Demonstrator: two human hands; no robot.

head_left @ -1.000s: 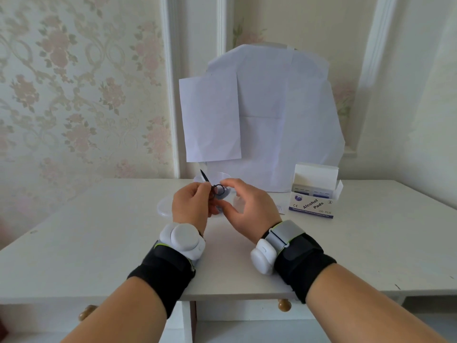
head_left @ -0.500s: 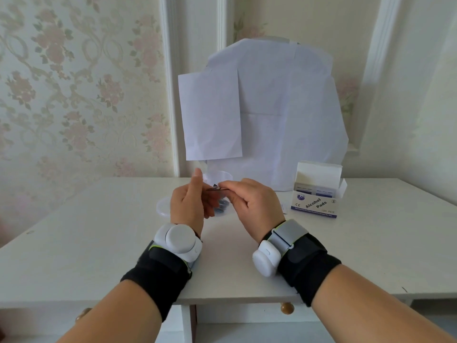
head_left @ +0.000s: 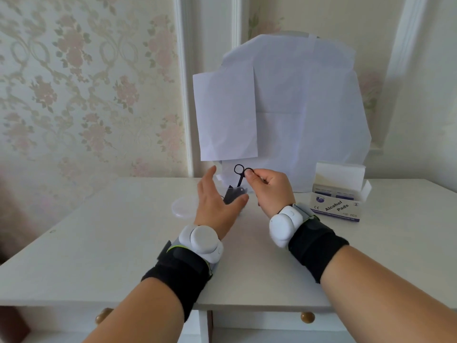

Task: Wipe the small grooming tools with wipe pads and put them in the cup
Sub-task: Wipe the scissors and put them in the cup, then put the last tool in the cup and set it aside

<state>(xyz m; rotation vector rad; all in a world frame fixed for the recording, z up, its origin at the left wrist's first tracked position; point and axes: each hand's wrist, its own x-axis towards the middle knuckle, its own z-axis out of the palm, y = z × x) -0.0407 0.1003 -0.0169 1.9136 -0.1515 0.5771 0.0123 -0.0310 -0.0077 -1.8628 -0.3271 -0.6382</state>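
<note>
My right hand [head_left: 269, 189] pinches one finger ring of the small black scissors [head_left: 239, 177] and holds them upright, tips pointing down into the clear plastic cup [head_left: 220, 178] at the back of the table. Dark tools [head_left: 231, 194] stand inside the cup. My left hand [head_left: 215, 206] is spread open just in front of and beside the cup, thumb toward the right, holding nothing that I can see. It hides most of the cup. No wipe pad is visible in either hand.
A clear round lid [head_left: 181, 207] lies left of the cup. An open box of alcohol pads [head_left: 337, 201] stands at the right. White paper sheets [head_left: 296, 107] lean on the wall behind. The white table [head_left: 111, 231] has drawers with brass knobs [head_left: 307, 317] below.
Both hands held the scissors together before. My left hand has let go and spread open, and my right hand now holds the scissors upright over the cup, tips down.
</note>
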